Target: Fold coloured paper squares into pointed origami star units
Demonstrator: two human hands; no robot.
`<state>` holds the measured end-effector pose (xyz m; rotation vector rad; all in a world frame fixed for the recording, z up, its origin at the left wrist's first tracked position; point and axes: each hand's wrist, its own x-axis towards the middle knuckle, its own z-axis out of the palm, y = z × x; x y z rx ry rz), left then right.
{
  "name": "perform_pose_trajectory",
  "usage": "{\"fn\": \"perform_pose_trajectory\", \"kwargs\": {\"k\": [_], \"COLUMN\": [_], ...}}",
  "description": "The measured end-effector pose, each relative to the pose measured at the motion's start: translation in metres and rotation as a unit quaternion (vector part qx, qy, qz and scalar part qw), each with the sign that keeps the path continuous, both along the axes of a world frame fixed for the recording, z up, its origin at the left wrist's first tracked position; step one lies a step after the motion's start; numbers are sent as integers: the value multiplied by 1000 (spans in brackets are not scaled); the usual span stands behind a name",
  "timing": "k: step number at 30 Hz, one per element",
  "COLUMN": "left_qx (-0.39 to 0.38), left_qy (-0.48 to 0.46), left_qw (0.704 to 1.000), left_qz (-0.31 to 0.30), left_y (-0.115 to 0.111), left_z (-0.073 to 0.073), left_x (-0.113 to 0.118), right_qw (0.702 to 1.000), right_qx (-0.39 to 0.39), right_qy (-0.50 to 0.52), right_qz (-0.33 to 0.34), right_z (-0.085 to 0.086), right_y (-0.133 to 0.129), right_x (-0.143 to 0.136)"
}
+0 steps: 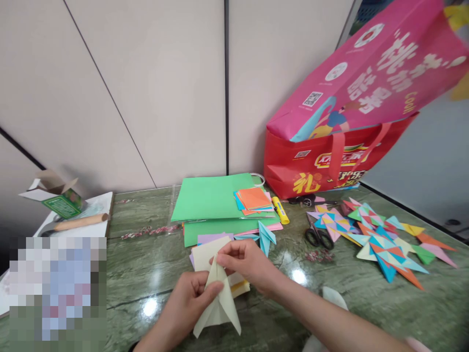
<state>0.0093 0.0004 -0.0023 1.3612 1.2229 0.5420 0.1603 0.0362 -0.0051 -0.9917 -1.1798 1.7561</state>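
Note:
A pale yellow sheet of origami paper [222,310], folded to a narrow point at the top with two flaring flaps below, is held above the table. My left hand [192,296] grips its left side, thumb laid across the front. At the pointed tip, my right hand [247,264] pinches the paper between thumb and fingers. Behind it lies a stack of cream and purple squares [208,249], partly hidden by my hands. A light blue folded paper piece [266,238] rests just beyond my right hand.
Green paper sheets [210,195] lie at the back with small orange squares [254,199] on top. A yellow glue stick [280,210], scissors [318,235] and several folded paper stars [388,254] are on the right. Behind stands a red bag [289,166]; a knife [80,222] lies left.

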Motion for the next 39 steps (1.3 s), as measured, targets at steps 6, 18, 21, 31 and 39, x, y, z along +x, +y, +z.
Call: {"fn": "perform_pose_trajectory", "kwargs": {"k": [6,18,21,31,39], "left_qx": [13,6,7,-55,-47], "left_qy": [13,-6,-8,-98,-116], "left_qw": [1000,997,999,991,990], "left_qz": [-15,73,54,79,71], "left_y": [0,4,4,3,0], "left_z": [0,0,-2,-3,-5], "left_x": [1,-4,-4,1,2], "right_qw": [999,999,998,991,966], "right_qx": [21,-9,3,85,193], "right_qy": [-1,-35,-54,-106,-169], "right_qz": [-34,12,11,-7,-30], "right_z": [2,-3,-4,-10,-16], "right_y": [-2,0,0,1,-5], "right_x": [-1,-3,-3,-2,-6]}}
